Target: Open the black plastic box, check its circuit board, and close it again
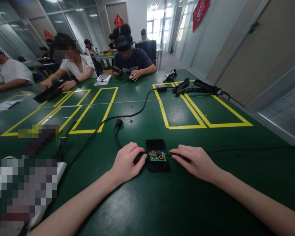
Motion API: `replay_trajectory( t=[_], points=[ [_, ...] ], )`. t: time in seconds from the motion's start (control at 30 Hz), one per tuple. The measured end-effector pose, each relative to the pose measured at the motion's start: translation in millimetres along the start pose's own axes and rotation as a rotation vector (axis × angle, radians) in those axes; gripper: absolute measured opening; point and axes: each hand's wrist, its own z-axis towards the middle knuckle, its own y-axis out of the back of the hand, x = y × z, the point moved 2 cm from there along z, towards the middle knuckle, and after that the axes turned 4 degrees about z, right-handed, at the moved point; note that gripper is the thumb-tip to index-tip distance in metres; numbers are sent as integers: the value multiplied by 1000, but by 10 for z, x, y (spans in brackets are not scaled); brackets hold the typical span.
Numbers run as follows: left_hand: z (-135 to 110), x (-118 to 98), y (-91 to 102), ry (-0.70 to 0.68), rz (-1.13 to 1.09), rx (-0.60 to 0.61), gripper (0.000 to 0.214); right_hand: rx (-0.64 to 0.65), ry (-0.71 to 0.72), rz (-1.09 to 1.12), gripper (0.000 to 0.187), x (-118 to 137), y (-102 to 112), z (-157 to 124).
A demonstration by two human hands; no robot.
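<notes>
A small green circuit board (157, 156) lies in front of me on the green table (147, 203), between two black casing halves: one (155, 144) just beyond it, one (158, 167) on the near side. My left hand (126, 161) is curled, its fingertips pinching the black cable (118, 135) where it meets the board's left end. My right hand (196, 161) lies low with fingers together, pressed on the cable (248, 149) leaving the board's right end.
Yellow tape rectangles (186, 126) mark the tabletop. More black adapters and cables (196, 87) lie at the far right. Several people sit working along the far and left sides. A white object (103, 78) rests near them. A pixelated patch covers the near left.
</notes>
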Motion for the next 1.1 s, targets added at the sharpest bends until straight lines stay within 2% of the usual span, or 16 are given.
replay_trajectory(
  t=[0.2,0.37,0.67,1.1],
  points=[
    [9,-35,37,-97,-28,0,17,-75,156,-21,25,122,74,15],
    [-13,-33,46,-127,-44,54,15,-41,201,-10,25,144,64,8],
    [-12,-43,41,-119,-45,109,18,33,191,-8,27,136,35,-19],
    [-14,-19,13,-90,-46,121,13,85,91,31,24,77,-42,-7]
  ],
)
